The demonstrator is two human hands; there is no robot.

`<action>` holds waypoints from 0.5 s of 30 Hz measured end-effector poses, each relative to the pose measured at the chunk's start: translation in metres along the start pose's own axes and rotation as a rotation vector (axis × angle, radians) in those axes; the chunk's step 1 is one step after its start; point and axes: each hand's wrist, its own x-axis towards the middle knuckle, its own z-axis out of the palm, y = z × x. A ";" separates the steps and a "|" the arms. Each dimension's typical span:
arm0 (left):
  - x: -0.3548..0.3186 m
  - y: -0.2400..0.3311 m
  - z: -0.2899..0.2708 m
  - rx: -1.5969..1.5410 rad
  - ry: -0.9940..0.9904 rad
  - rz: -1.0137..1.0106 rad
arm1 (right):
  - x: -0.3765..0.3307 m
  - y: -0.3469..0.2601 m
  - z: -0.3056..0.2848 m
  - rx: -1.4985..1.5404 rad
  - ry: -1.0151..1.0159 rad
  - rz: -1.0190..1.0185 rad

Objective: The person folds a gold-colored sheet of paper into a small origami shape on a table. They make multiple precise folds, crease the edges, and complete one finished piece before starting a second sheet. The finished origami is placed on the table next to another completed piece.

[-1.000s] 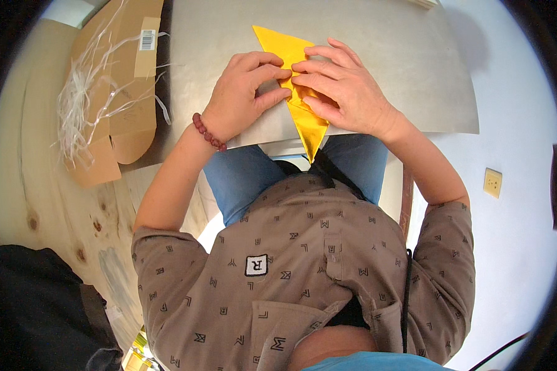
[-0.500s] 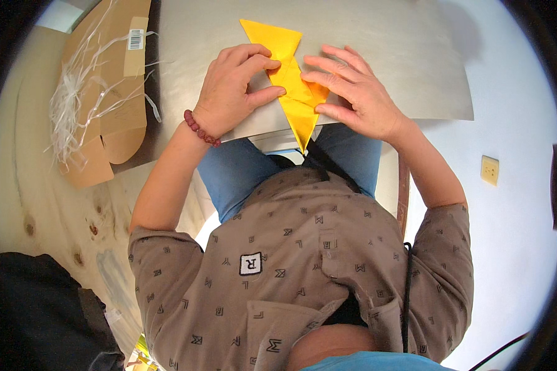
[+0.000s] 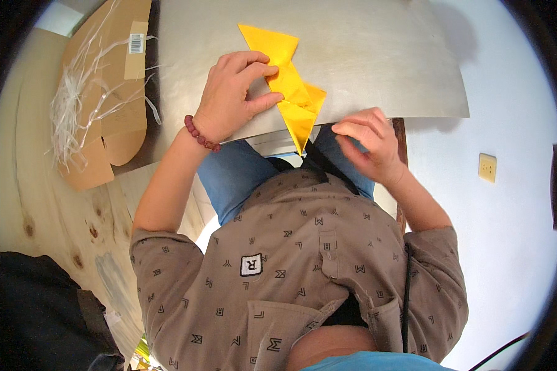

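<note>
One sheet dominates your view: the grey board (image 3: 365, 55) lying across your lap, and everything else is placed from it. Left of the board an opened cardboard box (image 3: 108, 93) spills pale plastic strands (image 3: 74, 108) onto the pale wood floor (image 3: 49, 210); right of it runs a white wall with a cream outlet plate (image 3: 487, 167). On the board's near half lies the folded yellow paper (image 3: 291, 93), its lowest point overhanging the near edge. Your left hand (image 3: 232, 96) pins the paper flat, fingertips on a fold. Your right hand (image 3: 368, 142) hovers just off the board's near edge, loosely curled, holding nothing. You seem mid-crease; the next fold likely needs that right hand on the paper.
</note>
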 end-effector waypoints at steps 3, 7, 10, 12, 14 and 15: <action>-0.001 0.013 -0.003 -0.030 -0.003 0.043 | -0.013 -0.017 0.016 0.254 -0.043 0.257; -0.005 0.035 -0.001 -0.100 0.035 0.021 | -0.016 -0.019 0.028 0.327 -0.028 0.280; -0.004 0.040 -0.004 -0.166 -0.061 0.058 | -0.013 -0.015 0.035 0.346 0.005 0.238; -0.004 0.044 -0.005 -0.161 -0.098 0.113 | -0.012 -0.013 0.037 0.371 0.014 0.223; -0.012 0.055 -0.006 -0.132 -0.082 0.161 | -0.013 -0.012 0.039 0.399 0.011 0.222; -0.017 0.060 -0.009 -0.133 -0.100 0.098 | -0.013 -0.013 0.040 0.403 0.018 0.229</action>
